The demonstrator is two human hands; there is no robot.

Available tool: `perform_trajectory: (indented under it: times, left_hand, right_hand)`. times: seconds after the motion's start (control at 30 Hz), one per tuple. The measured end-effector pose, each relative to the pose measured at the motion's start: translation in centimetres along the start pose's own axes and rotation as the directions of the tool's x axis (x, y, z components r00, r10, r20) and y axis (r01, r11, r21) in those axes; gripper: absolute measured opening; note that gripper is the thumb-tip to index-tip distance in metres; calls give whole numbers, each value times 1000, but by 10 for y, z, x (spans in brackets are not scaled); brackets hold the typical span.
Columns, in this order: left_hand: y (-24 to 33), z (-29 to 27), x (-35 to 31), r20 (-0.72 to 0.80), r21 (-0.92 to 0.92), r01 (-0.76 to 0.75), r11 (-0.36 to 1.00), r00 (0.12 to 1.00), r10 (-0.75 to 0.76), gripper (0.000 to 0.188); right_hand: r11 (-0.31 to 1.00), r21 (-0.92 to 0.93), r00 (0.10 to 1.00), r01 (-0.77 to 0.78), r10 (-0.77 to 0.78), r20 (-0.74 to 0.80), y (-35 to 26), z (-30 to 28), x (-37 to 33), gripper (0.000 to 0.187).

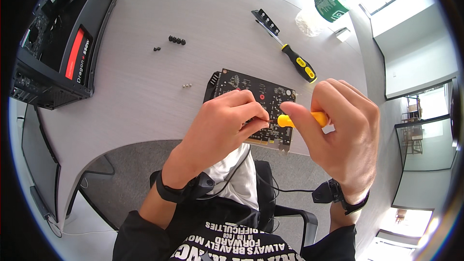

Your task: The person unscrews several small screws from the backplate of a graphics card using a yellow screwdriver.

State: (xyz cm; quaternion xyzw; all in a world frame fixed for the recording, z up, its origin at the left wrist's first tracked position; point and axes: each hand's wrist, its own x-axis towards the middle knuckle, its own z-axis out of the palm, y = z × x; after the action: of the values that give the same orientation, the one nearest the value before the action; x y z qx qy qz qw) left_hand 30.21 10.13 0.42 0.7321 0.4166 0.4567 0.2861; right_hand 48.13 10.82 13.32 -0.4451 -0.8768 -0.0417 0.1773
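My right hand [345, 133] is closed around the yellow handle of a small screwdriver [286, 121], which lies nearly level and points left. Its thin shaft runs to the pinched thumb and forefinger of my left hand [232, 121]. Whether a screw sits between those fingertips is hidden. Beneath both hands a black graphics card [251, 84] rests circuit side up at the table's near edge, its gold contacts toward me. My left hand covers part of the board. Beyond the card, a larger black and yellow screwdriver [298, 63] lies with its shaft toward a black slotted bracket [267, 21].
Several black screws [177, 40] stand in a row, with smaller black ones [156, 49] and silver screws [186, 85] closer by. An open black computer case [72, 43] stands at left. A green-labelled tub [331, 5] is at far right on the grey table [140, 111].
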Motion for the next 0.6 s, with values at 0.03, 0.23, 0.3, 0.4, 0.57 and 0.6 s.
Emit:
perform_trajectory:
  times: [0.03, 0.23, 0.3, 0.4, 0.57, 0.6]
  left_hand:
    - [0, -1, 0, 0, 1, 2, 1000, 1000, -2, 12]
    - [-2, 2, 0, -11, 8, -25, 1000, 1000, 25, 14]
    - [0, 3, 1, -16, 10, -12, 1000, 1000, 12, 17]
    - [0, 0, -1, -17, 40, -7, 999, 1000, 8, 17]
    - [-1, 3, -1, -21, 54, -4, 999, 1000, 5, 18]
    - [-1, 4, -1, -22, 47, -10, 999, 1000, 11, 18]
  right_hand:
    - [999, 51, 1000, -13, 13, 12, 0, 0, 0, 40]
    - [929, 369, 999, -42, 32, 34, 0, 2, -3, 27]
    - [937, 350, 999, -20, 8, 34, -1, 2, -2, 26]
    - [965, 260, 996, -40, 60, -71, -4, 5, 2, 28]
    - [990, 11, 982, -138, 135, 130, -5, -9, -4, 42]
    - [988, -17, 976, -153, 153, 153, -6, -11, -4, 43]
